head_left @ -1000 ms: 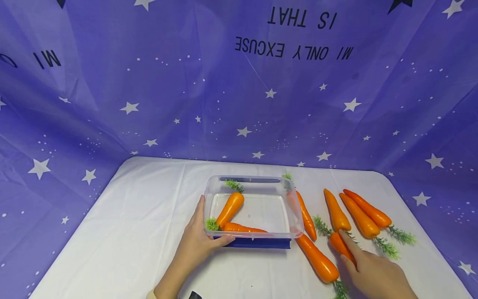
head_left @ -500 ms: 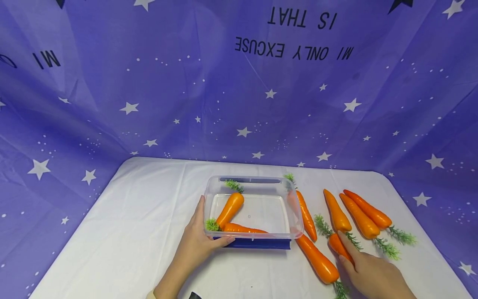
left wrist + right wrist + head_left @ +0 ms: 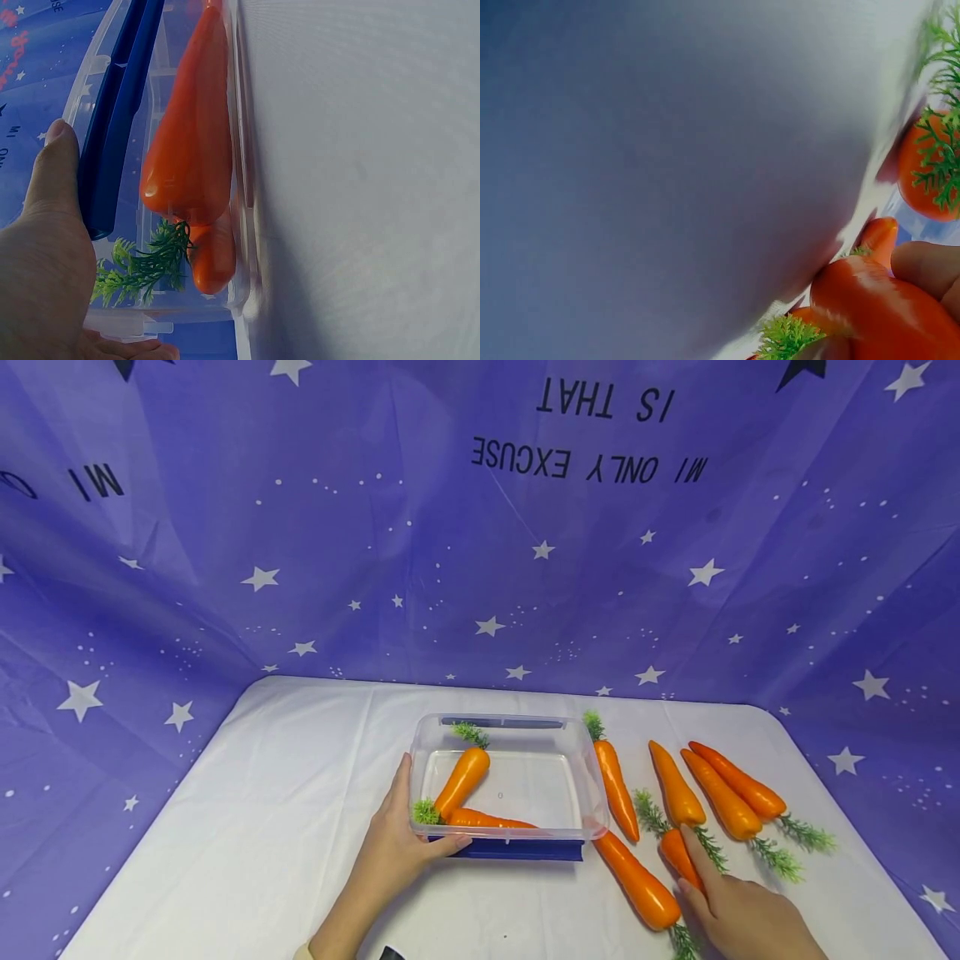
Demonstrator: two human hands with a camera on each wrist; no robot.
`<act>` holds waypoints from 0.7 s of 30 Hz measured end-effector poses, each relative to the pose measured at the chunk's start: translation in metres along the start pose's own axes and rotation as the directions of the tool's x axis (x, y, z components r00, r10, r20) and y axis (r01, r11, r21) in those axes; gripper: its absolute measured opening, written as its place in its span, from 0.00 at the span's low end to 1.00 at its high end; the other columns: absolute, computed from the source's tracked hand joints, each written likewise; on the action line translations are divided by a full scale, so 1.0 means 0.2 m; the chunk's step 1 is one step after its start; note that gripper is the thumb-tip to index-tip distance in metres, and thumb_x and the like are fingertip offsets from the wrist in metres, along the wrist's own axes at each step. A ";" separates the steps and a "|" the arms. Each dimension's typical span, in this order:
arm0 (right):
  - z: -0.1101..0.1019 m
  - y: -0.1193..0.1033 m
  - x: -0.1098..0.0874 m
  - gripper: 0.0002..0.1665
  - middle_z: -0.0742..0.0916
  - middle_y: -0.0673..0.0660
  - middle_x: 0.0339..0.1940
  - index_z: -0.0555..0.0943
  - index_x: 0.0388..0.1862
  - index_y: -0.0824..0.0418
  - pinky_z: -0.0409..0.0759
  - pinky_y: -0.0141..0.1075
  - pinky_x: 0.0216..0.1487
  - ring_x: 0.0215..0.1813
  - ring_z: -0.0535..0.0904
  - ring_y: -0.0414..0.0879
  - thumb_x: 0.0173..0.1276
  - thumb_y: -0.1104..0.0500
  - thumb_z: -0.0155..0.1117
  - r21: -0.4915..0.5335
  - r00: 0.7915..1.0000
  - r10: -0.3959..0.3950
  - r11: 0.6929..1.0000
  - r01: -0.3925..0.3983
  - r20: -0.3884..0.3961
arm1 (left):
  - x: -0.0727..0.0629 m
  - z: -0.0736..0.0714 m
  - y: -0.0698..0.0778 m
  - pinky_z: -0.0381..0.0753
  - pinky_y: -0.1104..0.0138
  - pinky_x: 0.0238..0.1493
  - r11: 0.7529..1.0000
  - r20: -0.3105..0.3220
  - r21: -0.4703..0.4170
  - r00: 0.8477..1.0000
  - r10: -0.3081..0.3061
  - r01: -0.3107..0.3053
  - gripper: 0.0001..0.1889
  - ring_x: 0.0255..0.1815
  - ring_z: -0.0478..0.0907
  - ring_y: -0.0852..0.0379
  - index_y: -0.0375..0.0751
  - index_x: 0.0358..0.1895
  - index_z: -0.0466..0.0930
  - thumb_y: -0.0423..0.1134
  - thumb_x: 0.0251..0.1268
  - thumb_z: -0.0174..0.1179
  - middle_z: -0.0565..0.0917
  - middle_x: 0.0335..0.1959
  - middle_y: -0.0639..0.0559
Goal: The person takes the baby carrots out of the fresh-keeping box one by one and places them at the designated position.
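My left hand [image 3: 393,839] grips a clear plastic food container [image 3: 506,832] at its near left corner, thumb on the front beside a blue latch flap [image 3: 525,850] and fingers along the left wall. Inside lie two carrots with green tops: one slanted [image 3: 462,779], the other [image 3: 487,817] along the front wall. In the left wrist view, a carrot [image 3: 191,135] shows large through the clear wall. My right hand [image 3: 753,914] holds another carrot [image 3: 679,858] between thumb and fingers, its leafy top pointing away to the left. The palm hides its lower end.
Just right of the container, one carrot [image 3: 617,793] lies lengthwise and another [image 3: 645,889] slants toward the near edge. Farther right are three more: one carrot [image 3: 675,785] alone, two [image 3: 723,797] side by side. A purple star-printed cloth [image 3: 480,568] rises behind the white table [image 3: 285,793].
The carrot beside the container's right wall has shifted slightly right, and its green top now stands clear of the wall. My right hand has shifted slightly left with its carrot. The left hand stays put.
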State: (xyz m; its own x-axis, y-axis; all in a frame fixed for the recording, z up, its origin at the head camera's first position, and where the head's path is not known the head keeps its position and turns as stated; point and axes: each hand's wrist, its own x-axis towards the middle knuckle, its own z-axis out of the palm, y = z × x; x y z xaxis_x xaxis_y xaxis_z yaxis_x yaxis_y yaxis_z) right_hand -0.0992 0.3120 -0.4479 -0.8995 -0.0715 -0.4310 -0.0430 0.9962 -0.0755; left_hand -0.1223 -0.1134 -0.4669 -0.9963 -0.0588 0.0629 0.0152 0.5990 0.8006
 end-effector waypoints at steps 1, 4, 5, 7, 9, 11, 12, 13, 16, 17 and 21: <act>0.01 0.00 0.00 0.54 0.74 0.48 0.17 0.41 0.82 0.58 0.76 0.40 0.24 0.21 0.72 0.43 0.72 0.27 0.42 0.002 1.000 -0.002 1.000 0.002 -0.001 | 0.00 0.00 0.00 0.65 0.42 0.72 1.000 0.000 0.000 1.000 0.002 -0.002 0.75 0.78 0.59 0.41 0.53 0.82 0.36 0.77 0.30 0.72 0.53 0.81 0.44; 0.03 0.01 0.00 0.56 0.74 0.48 0.16 0.37 0.82 0.58 0.73 0.39 0.22 0.20 0.72 0.43 0.72 0.26 0.41 0.010 1.000 -0.005 1.000 0.005 0.003 | 0.00 0.00 0.00 0.65 0.42 0.72 1.000 -0.003 0.001 1.000 0.008 -0.008 0.75 0.78 0.59 0.41 0.52 0.82 0.36 0.76 0.30 0.72 0.53 0.81 0.44; 0.03 0.01 0.00 0.56 0.74 0.48 0.16 0.36 0.82 0.58 0.73 0.39 0.22 0.20 0.72 0.43 0.72 0.27 0.41 0.011 1.000 -0.006 1.000 0.006 0.002 | 0.00 0.00 0.00 0.65 0.42 0.72 1.000 -0.003 0.001 1.000 0.009 -0.009 0.75 0.78 0.59 0.41 0.53 0.82 0.36 0.76 0.30 0.72 0.53 0.81 0.44; 0.04 0.02 0.00 0.57 0.76 0.48 0.17 0.33 0.82 0.58 0.76 0.41 0.23 0.22 0.75 0.43 0.72 0.26 0.40 0.009 1.000 -0.009 1.000 0.009 0.007 | 0.00 0.00 0.00 0.65 0.42 0.72 1.000 -0.004 0.001 1.000 0.009 -0.009 0.75 0.78 0.59 0.40 0.53 0.82 0.36 0.76 0.30 0.72 0.53 0.81 0.43; 0.05 0.02 0.01 0.58 0.81 0.50 0.22 0.31 0.81 0.58 0.78 0.44 0.25 0.24 0.79 0.45 0.72 0.26 0.39 0.011 1.000 -0.016 1.000 0.016 0.009 | 0.00 0.00 0.00 0.64 0.42 0.73 1.000 -0.004 0.003 1.000 0.010 -0.009 0.74 0.78 0.58 0.41 0.53 0.82 0.36 0.76 0.31 0.72 0.53 0.81 0.44; 0.05 0.03 0.01 0.59 0.84 0.51 0.25 0.28 0.81 0.58 0.80 0.45 0.25 0.26 0.81 0.47 0.72 0.26 0.40 0.015 1.000 -0.014 1.000 0.014 0.009 | 0.00 0.00 0.00 0.64 0.42 0.73 1.000 -0.004 0.003 1.000 0.010 -0.010 0.74 0.78 0.58 0.41 0.53 0.82 0.36 0.76 0.31 0.72 0.52 0.81 0.44; 0.06 0.03 0.01 0.59 0.84 0.51 0.24 0.27 0.81 0.57 0.79 0.45 0.25 0.25 0.81 0.47 0.72 0.25 0.39 0.020 1.000 -0.012 1.000 0.011 0.008 | 0.00 0.00 0.00 0.64 0.42 0.73 1.000 -0.004 0.003 1.000 0.011 -0.011 0.74 0.78 0.58 0.41 0.53 0.82 0.36 0.76 0.31 0.72 0.52 0.81 0.44; 0.06 0.03 0.00 0.59 0.84 0.52 0.23 0.26 0.80 0.57 0.79 0.45 0.24 0.25 0.80 0.47 0.72 0.25 0.39 0.021 1.000 -0.009 1.000 0.009 0.005 | 0.00 0.00 0.00 0.64 0.42 0.73 1.000 -0.003 0.002 1.000 0.011 -0.011 0.74 0.78 0.57 0.41 0.53 0.82 0.36 0.76 0.31 0.72 0.52 0.81 0.44; 0.07 0.03 0.00 0.60 0.78 0.50 0.16 0.23 0.80 0.54 0.78 0.42 0.22 0.22 0.78 0.45 0.71 0.24 0.39 0.021 1.000 0.006 1.000 -0.006 -0.002 | 0.00 0.00 0.00 0.64 0.42 0.73 1.000 -0.001 0.000 1.000 0.008 -0.008 0.74 0.78 0.58 0.41 0.53 0.82 0.36 0.75 0.31 0.72 0.52 0.81 0.44; 0.08 0.03 0.00 0.60 0.76 0.49 0.15 0.22 0.80 0.54 0.77 0.41 0.21 0.21 0.77 0.45 0.71 0.24 0.38 0.021 1.000 0.008 1.000 -0.008 -0.006 | 0.00 0.00 0.00 0.64 0.42 0.73 1.000 0.000 -0.001 1.000 0.007 -0.007 0.74 0.78 0.58 0.41 0.52 0.82 0.36 0.75 0.31 0.72 0.52 0.81 0.44; 0.09 0.03 0.00 0.61 0.75 0.49 0.13 0.21 0.79 0.53 0.77 0.41 0.21 0.20 0.76 0.44 0.70 0.23 0.37 0.009 1.000 0.020 1.000 -0.020 -0.010 | 0.00 0.00 0.00 0.64 0.42 0.73 1.000 0.002 0.001 1.000 0.002 -0.002 0.75 0.78 0.58 0.40 0.51 0.82 0.37 0.76 0.31 0.72 0.52 0.81 0.44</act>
State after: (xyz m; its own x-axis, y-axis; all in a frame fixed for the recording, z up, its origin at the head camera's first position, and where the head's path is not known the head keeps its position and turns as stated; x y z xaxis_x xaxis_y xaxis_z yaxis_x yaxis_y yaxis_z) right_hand -0.0918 0.3162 -0.4644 -0.9044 -0.0511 -0.4236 -0.0210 0.9969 -0.0754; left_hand -0.1223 -0.1136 -0.4667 -0.9964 -0.0561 0.0638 0.0174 0.6000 0.7998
